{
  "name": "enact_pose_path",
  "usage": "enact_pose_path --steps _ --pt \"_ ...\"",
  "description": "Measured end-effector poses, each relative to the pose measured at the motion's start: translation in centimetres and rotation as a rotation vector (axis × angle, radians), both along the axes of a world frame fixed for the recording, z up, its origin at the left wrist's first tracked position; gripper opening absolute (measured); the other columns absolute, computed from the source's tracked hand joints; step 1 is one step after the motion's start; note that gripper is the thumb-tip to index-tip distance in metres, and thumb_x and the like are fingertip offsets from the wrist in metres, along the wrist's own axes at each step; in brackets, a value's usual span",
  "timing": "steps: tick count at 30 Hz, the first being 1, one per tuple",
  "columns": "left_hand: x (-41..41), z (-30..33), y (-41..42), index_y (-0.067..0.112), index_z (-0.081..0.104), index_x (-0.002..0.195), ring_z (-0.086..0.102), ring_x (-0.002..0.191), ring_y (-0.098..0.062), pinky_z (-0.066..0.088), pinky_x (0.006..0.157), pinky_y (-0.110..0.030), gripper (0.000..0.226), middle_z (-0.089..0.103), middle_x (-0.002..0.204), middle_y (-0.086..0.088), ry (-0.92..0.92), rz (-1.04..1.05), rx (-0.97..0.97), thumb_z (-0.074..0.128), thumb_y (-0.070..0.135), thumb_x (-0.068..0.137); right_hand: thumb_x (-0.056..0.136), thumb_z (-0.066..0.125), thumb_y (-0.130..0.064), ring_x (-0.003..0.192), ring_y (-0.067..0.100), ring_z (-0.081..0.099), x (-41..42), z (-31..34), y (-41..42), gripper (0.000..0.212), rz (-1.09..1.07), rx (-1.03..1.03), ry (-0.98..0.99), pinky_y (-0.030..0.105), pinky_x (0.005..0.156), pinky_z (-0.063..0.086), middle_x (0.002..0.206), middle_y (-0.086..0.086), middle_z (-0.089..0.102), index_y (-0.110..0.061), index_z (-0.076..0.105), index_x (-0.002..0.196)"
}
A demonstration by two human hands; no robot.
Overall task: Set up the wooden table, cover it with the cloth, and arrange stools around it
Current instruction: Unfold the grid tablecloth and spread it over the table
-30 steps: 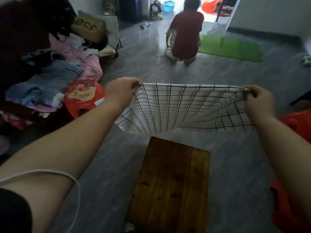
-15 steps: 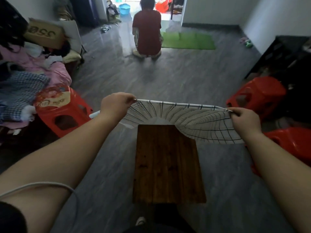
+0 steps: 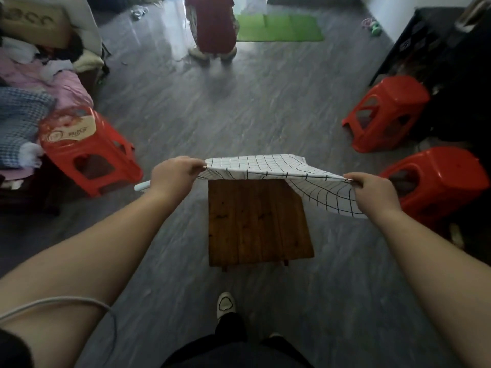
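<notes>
A small brown wooden table [image 3: 259,221] stands on the grey floor in front of my feet. Over its far edge I hold a white cloth [image 3: 268,167] with a black grid, stretched flat in the air. My left hand [image 3: 175,173] pinches the cloth's near left corner and my right hand [image 3: 374,192] pinches the near right corner, where the cloth sags. Three red plastic stools are around: one [image 3: 90,150] at the left with a printed bag on top, one [image 3: 385,112] at the right, another [image 3: 435,181] nearer on the right.
A heap of clothes and a cardboard box [image 3: 34,49] fills the left side. A person in a red top [image 3: 214,25] crouches at the far end by a green mat [image 3: 279,27]. Dark furniture [image 3: 451,62] lines the right wall. My shoe [image 3: 225,305] is just behind the table.
The cloth went from hanging vertically to billowing flat over the table's far edge. My view tilted down, so the table, both right stools and my feet now show.
</notes>
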State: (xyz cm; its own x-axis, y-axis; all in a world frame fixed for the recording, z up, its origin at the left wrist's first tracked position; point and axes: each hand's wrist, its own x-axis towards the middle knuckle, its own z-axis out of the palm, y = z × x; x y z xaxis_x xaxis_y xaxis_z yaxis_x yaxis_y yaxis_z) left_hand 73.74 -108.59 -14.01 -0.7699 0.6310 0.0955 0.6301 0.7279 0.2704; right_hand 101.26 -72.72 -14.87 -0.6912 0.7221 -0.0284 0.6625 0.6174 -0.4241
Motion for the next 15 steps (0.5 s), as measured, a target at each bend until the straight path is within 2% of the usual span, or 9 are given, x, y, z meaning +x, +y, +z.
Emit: enact_pose_path --steps 4,7,10,15 --pt "4.7 -3.1 -2.0 0.035 0.074 0.110 0.067 0.094 -0.028 0.037 0.064 -0.032 0.022 0.071 0.103 0.002 -0.045 0.007 0.000 0.056 0.039 0.099 0.098 0.054 -0.017 0.107 0.034 0.066 3.2 -3.2 -0.8 0.032 0.064 0.018 -0.095 0.040 0.091 0.052 0.119 0.007 0.073 -0.032 0.074 0.118" --pt "8.2 -6.8 -3.4 0.038 0.073 0.113 0.066 0.097 -0.025 0.042 0.065 -0.033 0.022 0.071 0.106 0.006 -0.099 0.012 -0.023 0.056 0.037 0.100 0.099 0.052 -0.015 0.109 0.035 0.065 5.8 -7.0 -1.5 0.035 0.102 0.008 -0.146 0.037 0.088 0.049 0.125 0.005 0.071 -0.033 0.073 0.120" --pt "11.6 -11.2 -4.2 0.038 0.073 0.114 0.067 0.100 -0.024 0.049 0.069 -0.034 0.022 0.070 0.110 0.008 -0.157 0.000 -0.049 0.056 0.034 0.100 0.098 0.053 -0.011 0.117 0.030 0.063 9.0 -11.3 -2.2 0.037 0.133 -0.006 -0.206 0.036 0.093 0.048 0.132 -0.003 0.067 -0.032 0.072 0.121" --pt "17.0 -19.2 -4.8 0.039 0.070 0.118 0.062 0.106 -0.020 0.047 0.069 -0.032 0.028 0.067 0.114 0.011 -0.224 0.019 -0.080 0.054 0.024 0.100 0.093 0.052 -0.004 0.128 0.026 0.057 13.3 -18.1 -2.7 0.043 0.158 -0.046 -0.236 0.039 0.104 0.045 0.138 -0.001 0.063 -0.027 0.071 0.123"
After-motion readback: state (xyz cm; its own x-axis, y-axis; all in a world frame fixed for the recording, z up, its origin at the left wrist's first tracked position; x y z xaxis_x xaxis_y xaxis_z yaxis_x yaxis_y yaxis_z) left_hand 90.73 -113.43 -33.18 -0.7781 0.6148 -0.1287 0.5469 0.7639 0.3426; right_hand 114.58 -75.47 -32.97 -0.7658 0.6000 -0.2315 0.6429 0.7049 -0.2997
